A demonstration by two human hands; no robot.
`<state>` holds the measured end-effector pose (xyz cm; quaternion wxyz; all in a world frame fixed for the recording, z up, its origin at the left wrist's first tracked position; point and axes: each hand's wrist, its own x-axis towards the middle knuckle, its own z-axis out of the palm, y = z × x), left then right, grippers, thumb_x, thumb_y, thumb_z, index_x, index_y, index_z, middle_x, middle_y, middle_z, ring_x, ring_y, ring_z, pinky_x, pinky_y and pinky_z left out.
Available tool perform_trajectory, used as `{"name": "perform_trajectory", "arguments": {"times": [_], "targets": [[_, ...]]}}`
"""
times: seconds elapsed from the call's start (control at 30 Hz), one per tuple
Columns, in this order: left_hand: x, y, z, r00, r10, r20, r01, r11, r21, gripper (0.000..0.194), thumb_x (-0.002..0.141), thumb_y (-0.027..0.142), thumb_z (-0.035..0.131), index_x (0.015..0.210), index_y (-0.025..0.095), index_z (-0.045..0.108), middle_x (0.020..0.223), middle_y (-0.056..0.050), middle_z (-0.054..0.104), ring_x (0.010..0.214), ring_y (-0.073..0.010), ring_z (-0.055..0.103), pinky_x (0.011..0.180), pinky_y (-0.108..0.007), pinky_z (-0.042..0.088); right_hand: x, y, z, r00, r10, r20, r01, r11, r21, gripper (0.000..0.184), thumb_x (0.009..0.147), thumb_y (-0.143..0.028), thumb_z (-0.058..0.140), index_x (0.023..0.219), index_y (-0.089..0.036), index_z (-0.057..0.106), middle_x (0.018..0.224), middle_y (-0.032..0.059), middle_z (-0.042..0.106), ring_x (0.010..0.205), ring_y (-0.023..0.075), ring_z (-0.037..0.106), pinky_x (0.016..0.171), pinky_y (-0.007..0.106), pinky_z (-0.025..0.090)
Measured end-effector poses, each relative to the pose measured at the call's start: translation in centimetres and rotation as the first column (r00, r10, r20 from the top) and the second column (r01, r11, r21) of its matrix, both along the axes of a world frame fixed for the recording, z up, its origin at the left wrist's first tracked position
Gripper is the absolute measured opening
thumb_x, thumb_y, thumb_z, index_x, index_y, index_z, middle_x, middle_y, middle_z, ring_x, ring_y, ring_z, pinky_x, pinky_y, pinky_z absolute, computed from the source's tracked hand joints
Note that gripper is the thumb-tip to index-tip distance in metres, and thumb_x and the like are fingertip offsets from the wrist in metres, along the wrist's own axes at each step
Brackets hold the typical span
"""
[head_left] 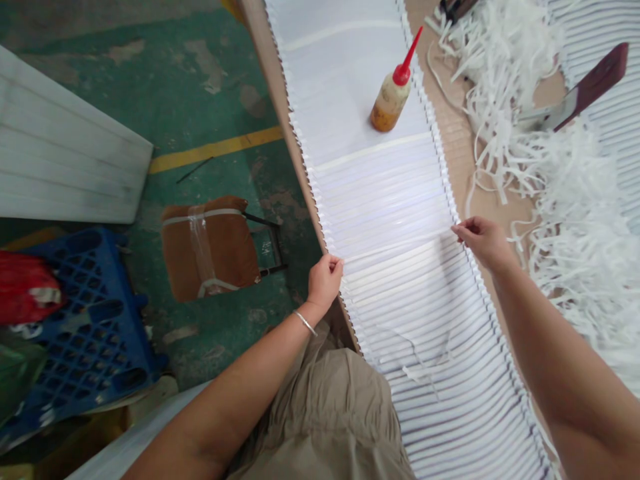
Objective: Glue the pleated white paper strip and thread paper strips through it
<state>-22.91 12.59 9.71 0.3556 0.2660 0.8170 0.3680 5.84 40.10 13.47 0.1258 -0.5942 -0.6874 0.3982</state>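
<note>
A long row of overlapping white paper sheets (395,220) runs along a brown table, from the far end down to my lap. My left hand (325,280) is closed in a pinch on the left edge of one sheet. At the opposite edge of the same row, my right hand (483,241) pinches the right end of a sheet. Thin white strips lie loose across the sheets near my lap.
A glue bottle with a red nozzle (393,97) stands on the sheets farther up. A heap of white paper strips (550,167) and a dark red phone (585,90) lie to the right. A brown cushioned stool (210,243) and a blue crate (85,333) sit on the green floor at left.
</note>
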Motion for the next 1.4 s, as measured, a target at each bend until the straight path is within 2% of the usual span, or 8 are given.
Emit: {"name": "perform_trajectory", "arguments": {"times": [0.17,0.3,0.47,0.63,0.83,1.17,1.27,1.4], "targets": [[0.4,-0.1,-0.2,0.999,0.013,-0.053,-0.014,1.0,-0.005,0.014,0.091,0.026,0.062,0.079,0.02,0.062,0.078,-0.003,0.072,0.074,-0.0176,0.066,0.07,-0.027,0.045,-0.6,0.7,-0.4,1.0,-0.022,-0.01,0.022,1.0,0.015,0.033,0.074,-0.052,0.071,0.078,-0.019,0.066,0.065,0.0025,0.065,0.056,0.0126,0.052,0.054,0.026,0.039],[0.6,-0.2,-0.4,0.997,0.013,-0.082,-0.013,1.0,0.003,0.016,0.093,0.029,0.061,0.079,0.02,0.061,0.078,-0.003,0.071,0.074,-0.0177,0.065,0.072,-0.027,0.045,-1.1,1.2,-1.4,0.999,-0.052,-0.011,0.053,0.998,0.035,0.03,0.075,-0.048,0.069,0.079,-0.019,0.065,0.063,0.0006,0.062,0.054,0.0127,0.051,0.056,0.027,0.038],[0.6,-0.3,-0.6,0.995,0.001,-0.102,-0.001,1.0,-0.006,0.015,0.093,0.031,0.06,0.082,0.021,0.062,0.08,-0.003,0.071,0.074,-0.0184,0.066,0.072,-0.028,0.046,-1.7,1.5,-2.4,0.998,-0.054,0.044,0.051,0.998,0.048,0.024,0.077,-0.044,0.067,0.077,-0.02,0.062,0.056,-0.0022,0.056,0.052,0.0135,0.048,0.055,0.029,0.037],[0.5,-0.1,-0.9,0.996,-0.002,-0.092,0.001,1.0,-0.01,0.015,0.093,0.032,0.06,0.083,0.021,0.062,0.08,-0.004,0.072,0.075,-0.0192,0.067,0.073,-0.028,0.047,-2.6,1.3,-2.4,0.991,-0.046,0.128,0.036,0.996,0.081,0.014,0.079,-0.034,0.065,0.077,-0.02,0.061,0.061,-0.0011,0.058,0.059,0.0159,0.053,0.064,0.031,0.042],[0.5,0.2,-0.4,0.991,-0.032,-0.129,0.021,0.996,-0.087,0.013,0.091,0.027,0.061,0.08,0.021,0.061,0.08,-0.004,0.073,0.076,-0.0193,0.068,0.072,-0.028,0.046,-2.8,1.2,-2.6,0.974,-0.029,0.224,-0.008,0.987,0.162,0.014,0.08,-0.033,0.066,0.076,-0.02,0.062,0.069,0.0023,0.064,0.066,0.0182,0.056,0.07,0.033,0.044],[0.4,0.8,0.3,0.981,-0.091,-0.169,0.059,0.981,-0.184,0.015,0.093,0.026,0.06,0.078,0.022,0.057,0.08,-0.004,0.072,0.077,-0.0201,0.068,0.073,-0.028,0.045,-3.0,1.1,-3.4,0.966,-0.01,0.258,-0.038,0.983,0.18,0.015,0.08,-0.036,0.064,0.077,-0.022,0.058,0.071,0.0028,0.062,0.068,0.0199,0.055,0.072,0.034,0.045],[0.1,1.1,0.3,0.976,-0.111,-0.186,0.074,0.978,-0.195,0.018,0.092,0.027,0.06,0.075,0.023,0.053,0.075,-0.004,0.069,0.074,-0.0214,0.066,0.071,-0.03,0.044,-2.7,1.3,-2.8,0.96,-0.021,0.279,-0.051,0.968,0.247,0.013,0.081,-0.035,0.062,0.082,-0.023,0.057,0.076,0.0036,0.061,0.073,0.0207,0.054,0.077,0.036,0.046],[-0.6,0.9,0.2,0.976,-0.079,-0.201,0.048,0.987,-0.155,0.015,0.089,0.027,0.063,0.081,0.025,0.05,0.071,-0.002,0.065,0.068,-0.0218,0.064,0.066,-0.029,0.041,0.2,2.0,-2.0,0.943,-0.187,0.274,0.057,0.905,0.421,0.019,0.088,-0.039,0.055,0.094,-0.022,0.06,0.085,0.0056,0.06,0.082,0.0234,0.055,0.087,0.04,0.048]]}}
